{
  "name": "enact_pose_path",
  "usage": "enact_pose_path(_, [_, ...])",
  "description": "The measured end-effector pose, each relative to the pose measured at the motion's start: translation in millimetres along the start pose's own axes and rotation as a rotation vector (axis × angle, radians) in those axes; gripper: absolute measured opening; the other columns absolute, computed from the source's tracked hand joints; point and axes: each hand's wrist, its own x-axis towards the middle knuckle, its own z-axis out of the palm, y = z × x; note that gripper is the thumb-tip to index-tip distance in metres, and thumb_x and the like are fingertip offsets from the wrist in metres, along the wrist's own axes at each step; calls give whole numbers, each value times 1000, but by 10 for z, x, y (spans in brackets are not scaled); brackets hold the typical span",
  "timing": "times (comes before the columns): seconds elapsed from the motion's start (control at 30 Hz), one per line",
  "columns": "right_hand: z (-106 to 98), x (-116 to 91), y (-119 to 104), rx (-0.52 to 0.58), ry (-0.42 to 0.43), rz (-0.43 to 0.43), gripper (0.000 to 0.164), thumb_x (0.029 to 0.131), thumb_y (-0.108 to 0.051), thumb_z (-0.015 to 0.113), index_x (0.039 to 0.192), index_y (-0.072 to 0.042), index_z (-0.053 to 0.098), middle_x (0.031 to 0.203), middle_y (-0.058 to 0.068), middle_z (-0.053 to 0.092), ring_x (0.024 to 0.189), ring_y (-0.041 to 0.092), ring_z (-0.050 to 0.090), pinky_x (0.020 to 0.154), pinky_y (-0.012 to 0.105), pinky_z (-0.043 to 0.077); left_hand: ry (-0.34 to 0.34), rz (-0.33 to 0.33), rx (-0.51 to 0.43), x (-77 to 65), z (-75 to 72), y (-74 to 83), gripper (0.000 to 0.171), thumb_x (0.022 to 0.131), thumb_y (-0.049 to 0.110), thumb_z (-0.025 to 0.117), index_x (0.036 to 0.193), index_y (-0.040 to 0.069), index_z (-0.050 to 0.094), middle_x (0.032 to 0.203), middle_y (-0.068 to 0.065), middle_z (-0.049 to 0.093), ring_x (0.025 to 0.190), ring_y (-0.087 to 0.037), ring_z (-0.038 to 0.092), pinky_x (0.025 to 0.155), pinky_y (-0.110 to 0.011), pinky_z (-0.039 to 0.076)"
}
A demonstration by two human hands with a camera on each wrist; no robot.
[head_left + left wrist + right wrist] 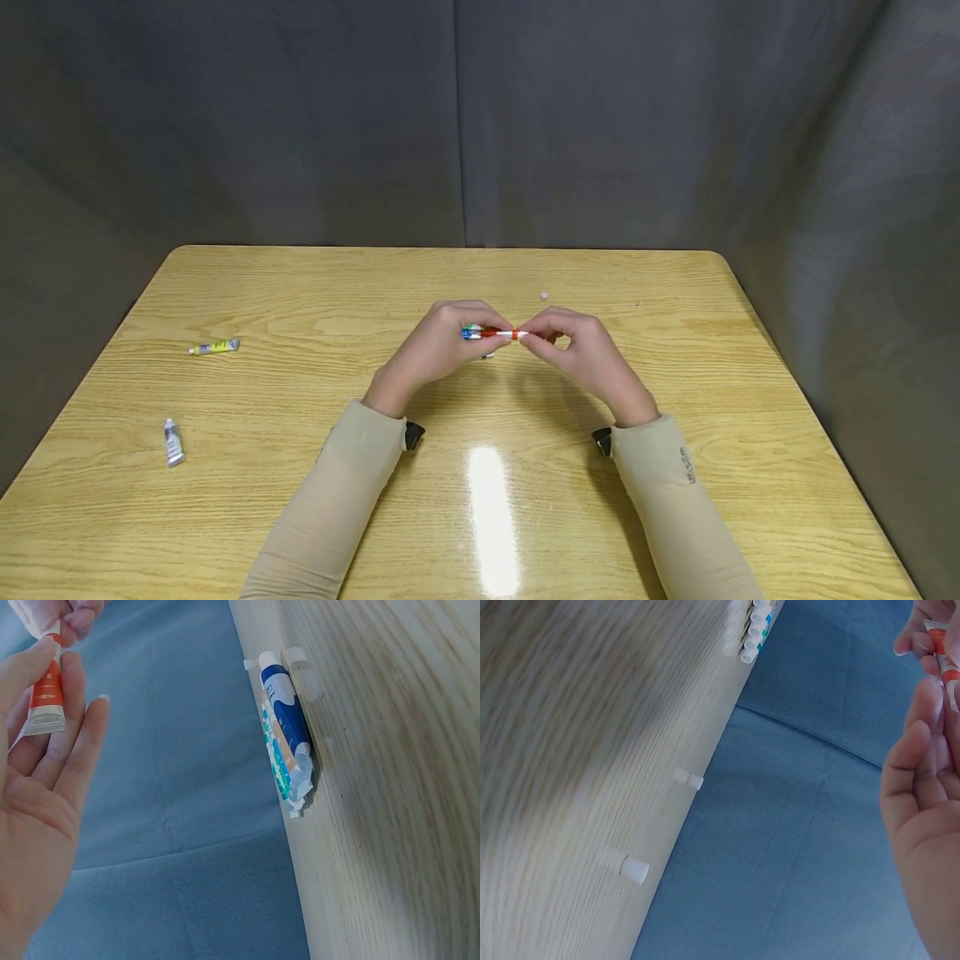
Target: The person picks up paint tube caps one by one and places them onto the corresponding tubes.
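Observation:
An orange-and-white paint tube [507, 334] lies level between both hands, above the middle of the table. My left hand [442, 340] pinches its body between thumb and fingers, and in the left wrist view the flat crimped end of the tube [48, 690] points back toward the palm. At the narrow white end, the fingertips of my right hand [585, 343] pinch the tube, covering the tip. Below the hands, a row of several paint tubes lies side by side on the table, a dark blue tube [288, 712] nearest in the left wrist view.
Two white caps stand on the table, a larger cap [635, 870] and a smaller cap [695, 781]. At the left of the table [322, 517] lie a yellow tube [214, 347] and a white tube [174, 442]. A grey curtain [300, 125] hangs behind the far edge.

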Motion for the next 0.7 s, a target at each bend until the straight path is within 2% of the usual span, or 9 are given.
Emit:
enact_pose_path(0.13, [1,-3,-1,-6,-7,-12,13,98,-17,72,106,-12,80,99,1,75,86,13,63,78,27,53,3,7,-2,-3,-5,2,12,92,11,77,104,9,80,101,-3,79,78,-9,67,75,-36,61])
enact_pose_path(0.37, [-4,-3,17,3,24,-61,26,93,-14,78,118,-8,75,108,3,73,95,16,66,84,38,57,7,6,-1,-3,-12,-18,12,93,13,77,104,9,80,101,-3,79,75,-12,67,74,-37,61])
enact_pose_path(0.53, [3,-6,27,-6,65,-109,27,91,-10,80,117,-11,74,112,2,70,97,22,66,83,39,55,16,-1,-6,-5,-16,-35,14,95,16,76,105,9,80,100,-2,79,72,-17,68,71,-37,60])
enact_pose_path(0.7, [20,3,29,-5,94,-162,19,91,-7,78,109,-12,76,106,1,71,92,17,65,82,30,53,10,-3,-20,-4,-19,-34,14,95,17,75,106,10,80,98,-2,79,73,-17,68,72,-39,59])
